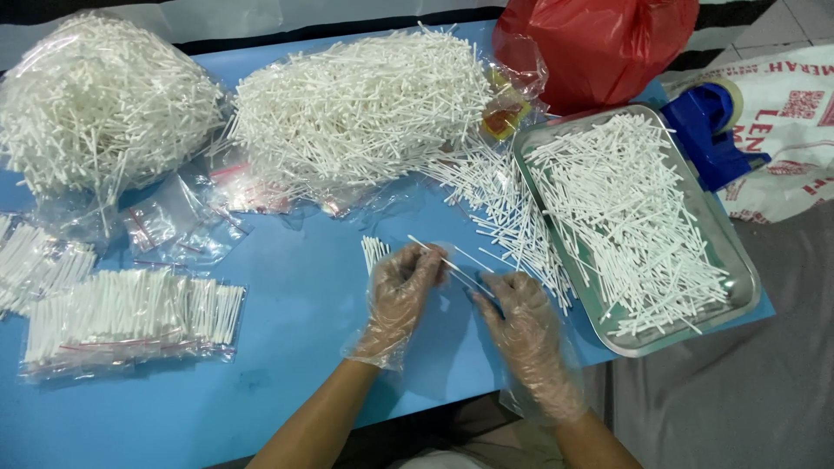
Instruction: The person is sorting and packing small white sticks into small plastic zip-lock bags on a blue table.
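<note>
I see my gloved left hand (401, 293) gripping a small bundle of white sticks (374, 253) upright while my right hand (519, 319) pinches single sticks to add; the steel tray (745, 287) of loose sticks sits just right, within easy reach on the blue desk (295, 347).

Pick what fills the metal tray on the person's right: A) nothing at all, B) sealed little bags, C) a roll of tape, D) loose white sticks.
D: the metal tray holds a spread of loose white sticks, unbagged and lying in all directions; the filled clear bags lie on the blue table at the other side.
</note>
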